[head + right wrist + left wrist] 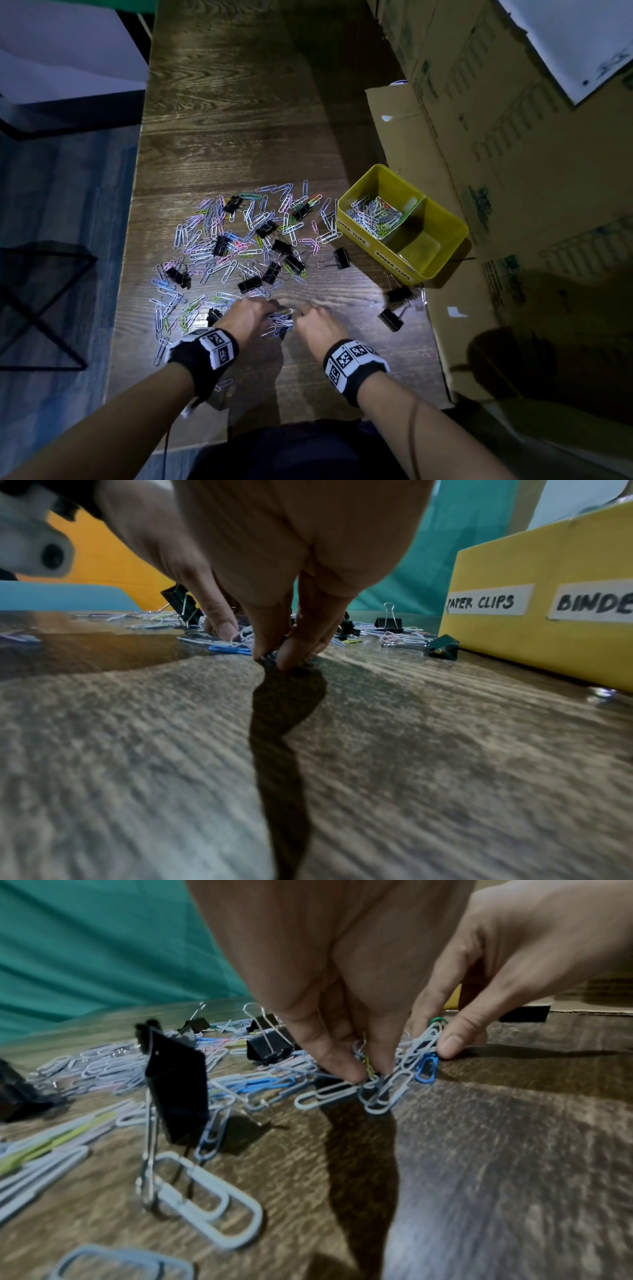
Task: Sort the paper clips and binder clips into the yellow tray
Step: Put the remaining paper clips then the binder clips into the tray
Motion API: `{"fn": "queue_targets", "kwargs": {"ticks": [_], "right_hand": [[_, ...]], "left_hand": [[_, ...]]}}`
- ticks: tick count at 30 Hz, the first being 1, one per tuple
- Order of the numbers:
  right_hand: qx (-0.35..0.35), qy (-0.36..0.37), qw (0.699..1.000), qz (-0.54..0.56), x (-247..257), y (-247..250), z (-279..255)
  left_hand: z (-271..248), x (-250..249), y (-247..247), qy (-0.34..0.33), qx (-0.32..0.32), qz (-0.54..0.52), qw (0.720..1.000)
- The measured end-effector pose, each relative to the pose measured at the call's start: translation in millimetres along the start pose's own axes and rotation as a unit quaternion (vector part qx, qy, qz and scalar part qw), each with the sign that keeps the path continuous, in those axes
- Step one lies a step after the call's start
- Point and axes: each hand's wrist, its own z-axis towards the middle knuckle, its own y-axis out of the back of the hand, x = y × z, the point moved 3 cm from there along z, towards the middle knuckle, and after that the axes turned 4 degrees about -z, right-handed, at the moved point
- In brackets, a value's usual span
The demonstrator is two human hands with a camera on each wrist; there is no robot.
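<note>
A small bunch of paper clips (279, 322) lies on the wooden table (239, 120) between my hands. My left hand (274, 308) pinches the bunch (377, 1093) with its fingertips (339, 1066). My right hand (305, 313) pinches its right side, thumb and fingers pressed to the table (274, 656). A wide scatter of coloured paper clips (233, 246) mixed with black binder clips (342, 257) spreads beyond my hands. The yellow tray (448, 250) stands at the right; its "PAPER CLIPS" compartment holds several clips (375, 214), and the "BINDER CLIPS" compartment (421, 246) looks empty.
Two binder clips (390, 318) lie near the right of my right hand, close to the tray's front. Cardboard boxes (479, 137) wall off the right side. The table's left edge (137, 205) drops to the floor, where a black metal frame (41, 308) stands.
</note>
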Motion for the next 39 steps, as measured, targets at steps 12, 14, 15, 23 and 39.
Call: {"fn": "queue_targets", "kwargs": {"ticks": [12,14,15,23,39], "right_hand": [[0.001,-0.127,0.949,0.288,-37.0,7.3,7.6],[-0.018,-0.145,0.920,0.363,-45.3,8.4,5.4],[-0.027,-0.159,0.900,0.406,-49.0,8.8,4.1],[-0.131,-0.163,0.699,0.683,-67.4,33.0,-6.7],[-0.383,-0.160,0.549,0.726,-137.4,145.8,-25.8]], "left_hand": [[3.2,12.2,27.7,0.120,-0.029,-0.172,0.977],[2.5,12.7,37.8,0.143,-0.014,-0.248,0.958],[2.8,12.8,44.0,0.150,-0.010,-0.288,0.946],[34.5,-28.2,113.8,0.100,-0.023,-0.490,0.866],[189.0,-143.3,109.1,0.022,-0.046,-0.280,0.959]]}}
